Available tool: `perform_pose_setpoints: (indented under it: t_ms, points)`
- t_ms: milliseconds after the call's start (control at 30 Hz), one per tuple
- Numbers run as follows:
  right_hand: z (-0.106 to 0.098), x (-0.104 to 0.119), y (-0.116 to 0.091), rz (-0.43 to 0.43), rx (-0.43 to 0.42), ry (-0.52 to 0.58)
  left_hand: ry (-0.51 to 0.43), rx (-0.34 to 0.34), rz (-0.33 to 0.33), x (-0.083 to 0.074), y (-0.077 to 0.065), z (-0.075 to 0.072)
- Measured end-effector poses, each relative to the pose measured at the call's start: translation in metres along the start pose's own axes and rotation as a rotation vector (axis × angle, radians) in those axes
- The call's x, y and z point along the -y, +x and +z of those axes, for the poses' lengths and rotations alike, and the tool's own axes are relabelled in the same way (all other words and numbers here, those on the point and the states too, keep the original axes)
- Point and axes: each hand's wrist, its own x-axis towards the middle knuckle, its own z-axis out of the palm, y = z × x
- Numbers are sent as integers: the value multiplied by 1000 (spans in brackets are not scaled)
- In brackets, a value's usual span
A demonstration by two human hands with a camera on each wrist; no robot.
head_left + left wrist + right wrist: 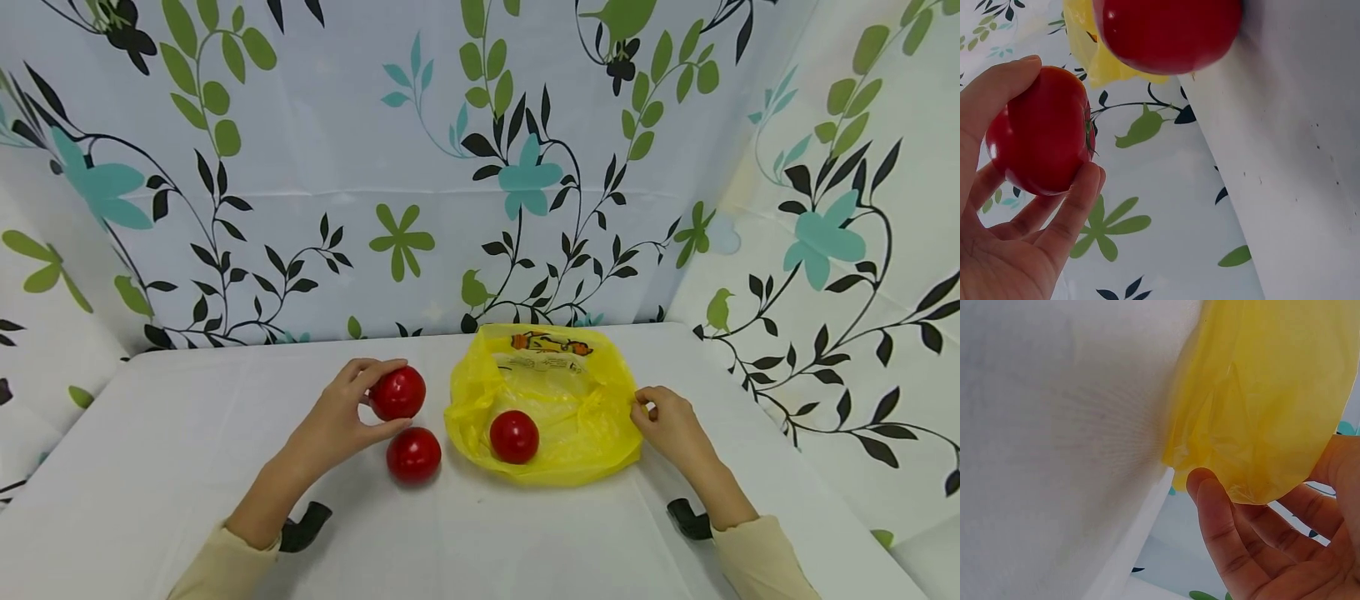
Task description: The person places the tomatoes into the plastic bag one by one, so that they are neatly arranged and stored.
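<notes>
My left hand [341,417] grips a red tomato [398,392] between thumb and fingers; its green stem end shows in the left wrist view, where the held tomato [1044,131] is seen close up. A second tomato [414,456] sits on the table just in front of it. To the right, a yellow plastic bag [592,450] lies with its mouth spread, and a third tomato [514,437] rests inside near the front. My right hand [671,421] pinches the bag's right edge. In the right wrist view, the fingers [1222,534] lie against the bag [1260,412].
A white cloth covers the table [480,542]. Behind it hangs a pale curtain [337,167] printed with leaves and flowers, and similar cloth stands at both sides. Black wrist mounts [306,527] show beside the forearms.
</notes>
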Motion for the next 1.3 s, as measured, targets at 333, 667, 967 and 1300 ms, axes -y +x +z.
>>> perform_pose_setpoints:
  t_ms: [333, 667, 967, 1300]
  points:
    - [2, -1, -2, 4, 10, 16, 5, -9, 29, -12, -2, 10]
    - [3, -2, 1, -15, -4, 13, -41, 4, 55, -25, -4, 21]
    - [3, -2, 1, -28, -23, 2, -58, 20, 113, -30, -1, 32]
    - [0, -4, 2, -17, -25, 12, -75, 72, 114, -41, 7, 43]
